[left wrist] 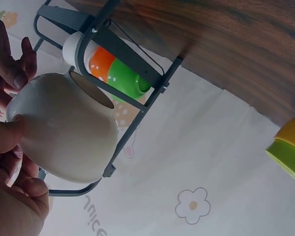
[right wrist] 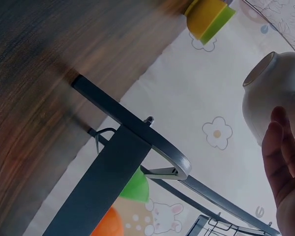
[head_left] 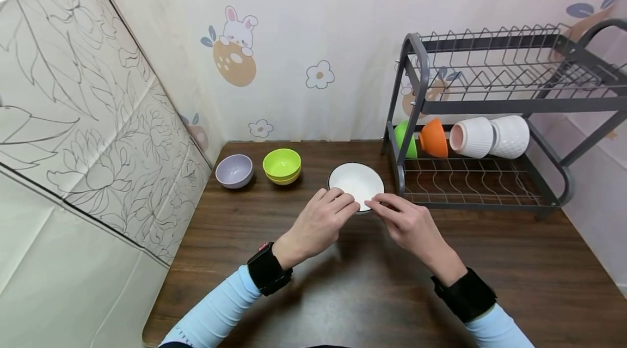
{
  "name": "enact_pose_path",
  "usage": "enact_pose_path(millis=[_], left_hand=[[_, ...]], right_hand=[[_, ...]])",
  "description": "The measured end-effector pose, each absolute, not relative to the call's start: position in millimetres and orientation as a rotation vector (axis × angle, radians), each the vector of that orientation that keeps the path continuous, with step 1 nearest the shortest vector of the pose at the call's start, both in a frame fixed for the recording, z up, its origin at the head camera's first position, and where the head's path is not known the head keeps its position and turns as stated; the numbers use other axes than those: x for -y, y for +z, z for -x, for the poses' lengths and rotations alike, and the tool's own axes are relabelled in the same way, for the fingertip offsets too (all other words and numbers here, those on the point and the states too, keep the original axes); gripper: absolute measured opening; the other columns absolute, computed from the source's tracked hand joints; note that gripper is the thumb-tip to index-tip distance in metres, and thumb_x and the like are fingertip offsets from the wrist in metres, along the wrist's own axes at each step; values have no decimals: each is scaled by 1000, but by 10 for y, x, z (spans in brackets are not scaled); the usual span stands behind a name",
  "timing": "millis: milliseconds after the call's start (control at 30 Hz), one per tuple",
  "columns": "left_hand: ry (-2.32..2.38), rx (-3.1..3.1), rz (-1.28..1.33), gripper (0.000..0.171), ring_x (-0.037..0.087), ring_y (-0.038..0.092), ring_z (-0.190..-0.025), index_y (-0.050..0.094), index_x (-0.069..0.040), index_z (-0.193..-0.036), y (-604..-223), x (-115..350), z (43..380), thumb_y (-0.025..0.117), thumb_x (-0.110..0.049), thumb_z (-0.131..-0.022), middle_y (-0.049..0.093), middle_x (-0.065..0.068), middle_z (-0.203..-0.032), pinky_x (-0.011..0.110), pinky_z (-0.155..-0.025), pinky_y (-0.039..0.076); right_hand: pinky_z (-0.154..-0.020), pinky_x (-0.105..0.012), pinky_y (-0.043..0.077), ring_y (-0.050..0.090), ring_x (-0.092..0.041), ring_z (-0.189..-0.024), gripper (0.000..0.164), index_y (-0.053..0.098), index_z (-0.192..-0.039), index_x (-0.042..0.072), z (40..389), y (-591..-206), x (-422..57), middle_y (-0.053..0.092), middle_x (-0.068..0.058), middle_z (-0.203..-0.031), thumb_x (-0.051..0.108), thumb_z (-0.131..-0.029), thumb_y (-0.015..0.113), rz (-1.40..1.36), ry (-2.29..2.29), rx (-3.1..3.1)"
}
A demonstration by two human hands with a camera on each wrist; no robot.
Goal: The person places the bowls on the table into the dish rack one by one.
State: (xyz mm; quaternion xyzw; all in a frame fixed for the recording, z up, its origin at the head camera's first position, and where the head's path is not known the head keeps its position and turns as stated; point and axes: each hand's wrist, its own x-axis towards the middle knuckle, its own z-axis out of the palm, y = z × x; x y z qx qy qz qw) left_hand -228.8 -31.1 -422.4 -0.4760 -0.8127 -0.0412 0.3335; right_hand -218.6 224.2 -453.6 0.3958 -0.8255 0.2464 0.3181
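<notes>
Both hands are on one piece: left hand (head_left: 320, 224) and right hand (head_left: 409, 224) each pinch the near edge of a white bowl (head_left: 355, 179), thumbs and fingers closed on it, fingertips near each other. Exact finger placement on the right is hard to judge, that wrist view cuts part of it off. Bowl sits just beyond the fingertips, opening up, dark line round the rim. Both wrist views show its foot apart from the bench (head_left: 372, 293), so it's held in the air.

Step in hand, my read: two-handed carry, bowl not yet set down. Next move calls for both hands working together, bowl level, no letting go until the foot has flat support. If it goes right, watch the near post of the dish rack (head_left: 524, 105).

Left of the hands and a bit beyond: lime bowl (head_left: 281, 163) stacked in a yellow bowl (head_left: 283, 181), then a purple bowl (head_left: 234, 171) farther left.

Right of the hands, on the rack's lower tier: green bowl (head_left: 400, 133) nearest, then orange bowl (head_left: 434, 138), ribbed white cup (head_left: 477, 137) and textured white cup (head_left: 511, 136) farthest out, all tipped sideways
</notes>
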Motion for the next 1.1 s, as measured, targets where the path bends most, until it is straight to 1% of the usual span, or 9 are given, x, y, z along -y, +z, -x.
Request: enact_pose_path(millis=[100,233,500,733,833,933,1033,1100], left_hand=[[-108,2126,1240,24,20,57,-102,73,-11,-109,-4222,311,2288,61,3,-94,64,-1,-108,29,-74,40],[-105,2117,1241,20,21,57,-106,74,-12,-110,-4212,308,2298,65,-1,-95,64,0,-110,30,-75,41],[-151,2086,1244,16,22,57,-110,75,-12,-110,-4189,286,2277,72,-5,-96,64,2,-112,30,-79,44],[-298,2002,1234,22,27,58,-119,76,-12,-113,-4160,293,2296,72,-3,-93,65,8,-119,34,-88,50],[-373,1972,1211,27,29,58,-121,76,-11,-117,-4151,312,2312,71,-2,-92,65,11,-124,36,-89,52],[-432,1969,1202,27,30,59,-122,75,-10,-118,-4155,334,2327,69,-2,-92,64,12,-126,38,-93,52],[-454,1982,1211,25,30,58,-123,73,-9,-117,-4168,350,2339,66,-2,-94,63,12,-127,38,-96,52],[-460,1990,1218,25,30,58,-124,73,-9,-117,-4178,358,2344,66,-3,-94,63,13,-127,38,-97,51]], right_hand=[[-69,-42,61,71,-27,-89,34,78,-123,8,2180,-4548,-2250,71,-12,-110,24,-112,51,-1051,638,2164],[-73,-43,61,71,-27,-91,42,78,-119,7,2165,-4564,-2260,71,-12,-107,31,-114,44,-1045,613,2139],[-64,-41,58,71,-26,-87,36,79,-114,6,2141,-4622,-2243,71,-12,-103,24,-113,48,-1025,624,2003],[-70,-40,57,69,-25,-84,39,78,-117,4,2101,-4608,-2285,71,-13,-102,25,-114,46,-962,627,1993],[-69,-38,55,68,-25,-82,36,79,-116,2,2101,-4588,-2324,71,-14,-100,25,-113,51,-909,648,1954],[-65,-36,52,68,-25,-74,34,80,-109,0,2110,-4561,-2346,71,-15,-95,26,-110,59,-824,681,1864],[-60,-31,47,64,-26,-64,37,80,-101,-4,2115,-4523,-2352,71,-17,-88,29,-107,64,-732,720,1761],[-61,-25,46,61,-28,-60,39,79,-96,-6,2120,-4496,-2353,69,-19,-83,30,-105,67,-681,760,1696]])
